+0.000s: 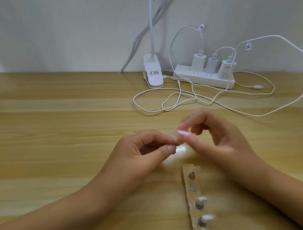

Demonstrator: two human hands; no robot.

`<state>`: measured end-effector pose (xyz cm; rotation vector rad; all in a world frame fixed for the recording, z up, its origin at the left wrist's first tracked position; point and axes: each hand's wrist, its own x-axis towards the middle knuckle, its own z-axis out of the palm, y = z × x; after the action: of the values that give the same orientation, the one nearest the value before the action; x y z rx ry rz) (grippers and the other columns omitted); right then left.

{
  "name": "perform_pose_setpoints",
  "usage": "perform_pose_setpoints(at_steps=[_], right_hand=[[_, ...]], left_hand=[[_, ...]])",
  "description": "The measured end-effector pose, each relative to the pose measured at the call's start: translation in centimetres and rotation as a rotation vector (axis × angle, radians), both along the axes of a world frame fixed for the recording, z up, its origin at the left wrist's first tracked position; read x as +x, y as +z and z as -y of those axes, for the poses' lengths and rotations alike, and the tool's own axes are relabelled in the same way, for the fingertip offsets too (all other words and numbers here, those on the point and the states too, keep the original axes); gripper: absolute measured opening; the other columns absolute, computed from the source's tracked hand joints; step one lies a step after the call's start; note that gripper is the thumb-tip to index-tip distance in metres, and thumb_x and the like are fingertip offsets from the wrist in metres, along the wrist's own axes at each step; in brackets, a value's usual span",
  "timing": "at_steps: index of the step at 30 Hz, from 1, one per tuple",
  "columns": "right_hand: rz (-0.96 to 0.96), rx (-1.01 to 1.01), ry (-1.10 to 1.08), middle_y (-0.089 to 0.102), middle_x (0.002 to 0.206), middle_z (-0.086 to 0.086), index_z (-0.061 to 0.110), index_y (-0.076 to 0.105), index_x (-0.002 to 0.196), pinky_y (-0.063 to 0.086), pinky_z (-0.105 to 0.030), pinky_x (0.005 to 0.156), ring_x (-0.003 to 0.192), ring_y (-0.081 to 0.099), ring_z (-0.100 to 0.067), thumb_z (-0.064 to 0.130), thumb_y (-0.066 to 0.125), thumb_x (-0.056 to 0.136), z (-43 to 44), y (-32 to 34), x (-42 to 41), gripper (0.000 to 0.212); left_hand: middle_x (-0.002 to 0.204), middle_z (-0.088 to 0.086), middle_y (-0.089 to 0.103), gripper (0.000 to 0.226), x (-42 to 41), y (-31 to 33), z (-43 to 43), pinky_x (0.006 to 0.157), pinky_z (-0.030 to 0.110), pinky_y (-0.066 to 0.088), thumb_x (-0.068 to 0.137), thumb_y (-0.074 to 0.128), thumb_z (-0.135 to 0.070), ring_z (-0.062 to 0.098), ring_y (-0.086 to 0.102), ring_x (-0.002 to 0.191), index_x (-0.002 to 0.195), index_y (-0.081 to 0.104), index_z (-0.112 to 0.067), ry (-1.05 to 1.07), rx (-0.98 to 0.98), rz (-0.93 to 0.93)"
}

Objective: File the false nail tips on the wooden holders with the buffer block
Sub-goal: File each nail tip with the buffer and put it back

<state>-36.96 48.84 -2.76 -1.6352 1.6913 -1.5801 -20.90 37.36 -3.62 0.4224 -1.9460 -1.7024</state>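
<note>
Nail tips (208,217) stand in a row on the wooden strip (188,169). Above the strip, the right hand (223,142) pinches a pink piece (183,132). Beside it, the left hand (138,155) pinches a tiny thing (178,140), too blurry to tell.

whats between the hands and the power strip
Loops of white cable lie on the table there, between the power strip and the left hand and right hand; the head view shows it.
</note>
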Motion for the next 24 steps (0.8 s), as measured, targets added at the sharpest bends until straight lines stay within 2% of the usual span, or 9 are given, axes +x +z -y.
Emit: perform_pose_setpoints(at_steps=[3,6,8,11,13,15,18,21,24], right_hand=[[0.139,-0.038,-0.045,0.069,0.095,0.000,0.025,0.067,0.086,0.045,-0.043,0.084,0.090,0.058,-0.032,0.033,0.075,0.081,0.0,0.1,-0.3,0.012],[0.017,0.007,0.045,0.067,0.096,-0.002,0.022,0.067,0.091,0.045,-0.038,0.082,0.091,0.057,-0.029,0.033,0.071,0.085,-0.1,0.3,0.3,0.013],[0.075,0.060,-0.039,0.067,0.092,-0.001,0.021,0.068,0.087,0.044,-0.038,0.081,0.086,0.057,-0.022,0.036,0.078,0.082,0.1,0.1,-0.3,0.019],[0.127,-0.037,-0.003,0.067,0.096,-0.006,0.021,0.068,0.089,0.047,-0.043,0.085,0.092,0.058,-0.036,0.033,0.071,0.081,-0.1,0.5,-0.2,0.015],[0.052,-0.014,0.060,0.068,0.096,-0.002,0.019,0.067,0.091,0.045,-0.039,0.082,0.091,0.057,-0.034,0.029,0.069,0.084,-0.2,0.5,0.2,0.013],[0.091,0.038,-0.009,0.069,0.092,0.005,0.019,0.067,0.087,0.045,-0.037,0.082,0.091,0.057,-0.035,0.030,0.072,0.081,0.1,0.2,-0.4,0.013],[0.162,-0.031,0.001,0.069,0.096,0.001,0.025,0.068,0.086,0.047,-0.046,0.088,0.093,0.055,-0.043,0.035,0.070,0.080,0.0,0.4,-0.4,0.012],[0.073,0.053,0.063,0.066,0.094,-0.005,0.022,0.068,0.089,0.046,-0.033,0.082,0.089,0.056,-0.034,0.033,0.071,0.082,0.0,0.3,-0.1,0.013],[0.180,0.047,-0.021,0.067,0.092,-0.007,0.026,0.068,0.084,0.047,-0.031,0.082,0.088,0.057,-0.033,0.038,0.073,0.077,0.2,0.3,-0.8,0.015]], left_hand=[[0.089,-0.009,0.076,0.015,0.0,0.0,0.0,0.075,0.010,0.048,0.073,0.070,-0.028,0.001,0.069,0.086,0.087,0.076,-0.025,0.001,0.019,-0.013],[0.087,-0.006,0.076,0.010,-0.1,-0.1,0.1,0.076,0.012,0.049,0.078,0.072,-0.022,0.003,0.070,0.086,0.087,0.077,-0.022,0.003,0.017,-0.001],[0.088,-0.008,0.076,0.010,0.0,-0.1,0.0,0.074,0.010,0.048,0.077,0.072,-0.023,0.002,0.070,0.086,0.086,0.076,-0.021,0.004,0.021,-0.003],[0.087,-0.010,0.076,0.009,-0.1,-0.1,0.1,0.073,0.008,0.047,0.079,0.071,-0.020,0.000,0.069,0.084,0.086,0.075,-0.023,0.001,0.029,-0.014],[0.086,-0.008,0.076,0.008,-0.2,-0.2,0.1,0.073,0.009,0.048,0.078,0.071,-0.020,0.001,0.069,0.084,0.085,0.076,-0.022,0.006,0.023,-0.013],[0.089,-0.008,0.076,0.010,-0.1,-0.2,0.1,0.075,0.009,0.048,0.076,0.071,-0.022,0.002,0.070,0.086,0.084,0.076,-0.021,0.003,0.037,-0.020],[0.089,-0.010,0.076,0.014,-0.1,-0.1,0.0,0.074,0.008,0.047,0.075,0.069,-0.026,0.000,0.069,0.086,0.087,0.075,-0.023,-0.015,0.023,-0.027],[0.086,-0.007,0.076,0.013,-0.1,-0.2,0.0,0.075,0.010,0.048,0.075,0.070,-0.026,0.002,0.069,0.085,0.086,0.075,-0.021,-0.012,0.001,-0.029],[0.088,-0.008,0.075,0.009,-0.1,-0.4,0.1,0.078,0.013,0.050,0.080,0.075,-0.027,0.004,0.069,0.086,0.088,0.075,-0.024,-0.006,-0.019,-0.014]])
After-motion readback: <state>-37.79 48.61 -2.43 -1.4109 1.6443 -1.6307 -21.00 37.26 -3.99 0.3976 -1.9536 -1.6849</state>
